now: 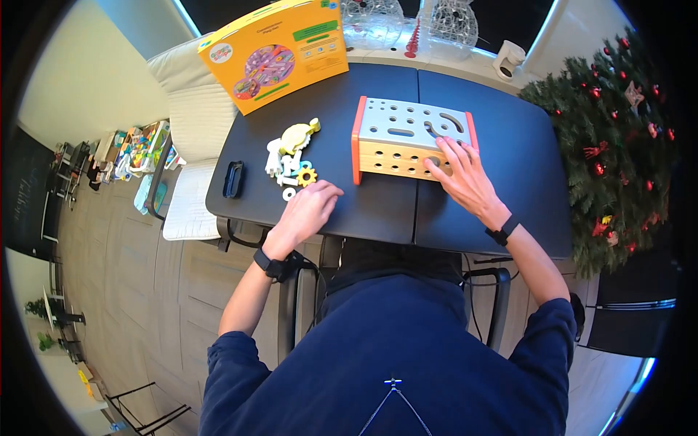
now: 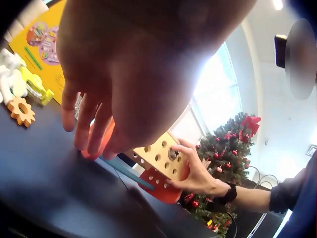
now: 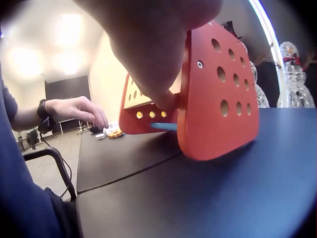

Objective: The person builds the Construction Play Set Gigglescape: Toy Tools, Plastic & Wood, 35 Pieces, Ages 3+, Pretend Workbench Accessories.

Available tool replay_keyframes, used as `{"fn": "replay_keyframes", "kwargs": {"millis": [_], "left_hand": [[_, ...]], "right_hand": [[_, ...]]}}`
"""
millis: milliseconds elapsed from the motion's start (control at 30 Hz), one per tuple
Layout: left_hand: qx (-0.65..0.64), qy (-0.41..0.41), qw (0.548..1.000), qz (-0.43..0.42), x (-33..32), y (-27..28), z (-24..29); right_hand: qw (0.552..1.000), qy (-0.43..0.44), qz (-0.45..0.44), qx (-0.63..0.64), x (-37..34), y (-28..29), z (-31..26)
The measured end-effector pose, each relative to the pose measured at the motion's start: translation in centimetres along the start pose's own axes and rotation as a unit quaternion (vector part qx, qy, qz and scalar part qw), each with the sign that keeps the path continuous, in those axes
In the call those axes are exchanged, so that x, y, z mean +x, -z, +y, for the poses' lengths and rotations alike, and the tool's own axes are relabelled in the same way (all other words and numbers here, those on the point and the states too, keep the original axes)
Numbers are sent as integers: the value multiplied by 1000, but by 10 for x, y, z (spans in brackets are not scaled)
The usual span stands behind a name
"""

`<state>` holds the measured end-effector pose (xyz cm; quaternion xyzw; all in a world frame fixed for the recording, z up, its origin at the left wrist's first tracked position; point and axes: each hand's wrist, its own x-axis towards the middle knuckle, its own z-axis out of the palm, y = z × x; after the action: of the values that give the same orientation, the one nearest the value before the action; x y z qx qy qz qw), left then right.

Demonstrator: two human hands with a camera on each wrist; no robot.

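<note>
The toy box (image 1: 398,158) has a grey perforated top, a wooden front with rows of holes and red end panels (image 3: 220,94). Its right end is gripped by my right hand (image 1: 467,178), fingers over the top and thumb at the front. Beside the thumb, a grey round piece (image 2: 173,154) sits at a hole. Left of the box, my left hand (image 1: 309,211) hangs over the table's near edge, fingers loosely bent and holding nothing. Just beyond it lie a yellow gear (image 1: 306,176), a white ring (image 1: 289,194) and a pile of white and yellow-green pieces (image 1: 294,138).
A black tray (image 1: 233,179) lies at the left of the dark table (image 1: 378,211). The yellow carton (image 1: 280,54) stands at the back left. Beyond the right edge is a decorated tree (image 1: 607,145). A blue rod (image 2: 128,172) runs under the box.
</note>
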<state>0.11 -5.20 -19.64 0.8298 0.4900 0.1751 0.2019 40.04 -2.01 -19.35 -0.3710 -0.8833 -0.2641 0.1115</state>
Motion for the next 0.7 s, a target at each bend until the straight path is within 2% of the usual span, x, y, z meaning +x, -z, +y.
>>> {"fn": "replay_keyframes", "kwargs": {"millis": [200, 367, 400, 433, 533, 600, 700], "left_hand": [[24, 118, 991, 55, -7, 13, -37], [93, 171, 974, 113, -4, 15, -59], [106, 183, 969, 126, -2, 16, -63], [106, 189, 967, 131, -1, 17, -68], [143, 151, 965, 162, 6, 15, -84], [184, 115, 963, 159, 12, 9, -96], [225, 88, 960, 139, 24, 5, -106]], "right_hand": [[999, 9, -5, -40, -12, -18, -7], [996, -62, -11, 66, -4, 9, -25], [993, -75, -3, 91, -1, 16, -31], [991, -65, 47, 103, 5, 25, -39], [974, -8, 61, 216, 23, 27, -72], [960, 17, 24, 279, 49, 27, -108], [947, -8, -27, 320, 84, 0, -160]]}}
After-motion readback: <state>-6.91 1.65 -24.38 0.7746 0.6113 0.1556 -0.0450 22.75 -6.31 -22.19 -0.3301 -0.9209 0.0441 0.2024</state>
